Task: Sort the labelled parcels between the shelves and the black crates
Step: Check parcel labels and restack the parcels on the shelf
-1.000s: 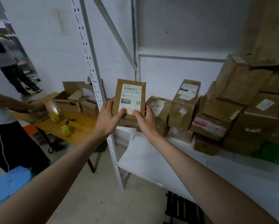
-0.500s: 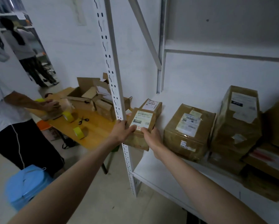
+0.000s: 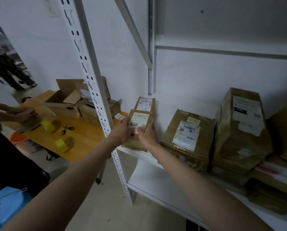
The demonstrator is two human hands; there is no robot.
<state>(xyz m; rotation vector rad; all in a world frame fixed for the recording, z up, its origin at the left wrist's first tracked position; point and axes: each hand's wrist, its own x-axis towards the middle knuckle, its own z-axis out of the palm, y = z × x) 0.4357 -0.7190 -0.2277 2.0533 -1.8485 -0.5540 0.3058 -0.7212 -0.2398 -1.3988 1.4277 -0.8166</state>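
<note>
A small brown parcel [image 3: 140, 120] with a white label lies at the left end of the white shelf [image 3: 149, 177]. My left hand [image 3: 122, 131] grips its left side and my right hand [image 3: 147, 135] grips its right front corner, thumbs on top. It lies just in front of a second small labelled parcel [image 3: 145, 103] standing against the back wall. To the right a larger labelled parcel [image 3: 187, 139] and a tall one [image 3: 242, 124] sit on the same shelf.
The perforated white shelf upright [image 3: 96, 104] rises just left of my hands. A wooden table [image 3: 83, 135] with open cartons, yellow tape rolls [image 3: 62, 145] and scissors [image 3: 67, 129] stands left, where another person's hands [image 3: 25, 113] work. A blue stool [image 3: 4, 205] sits at the lower left.
I have lowered the parcel from upright in the air down onto the shelf's left end, then pushed it back in front of the rear small parcel. The view has moved closer.
</note>
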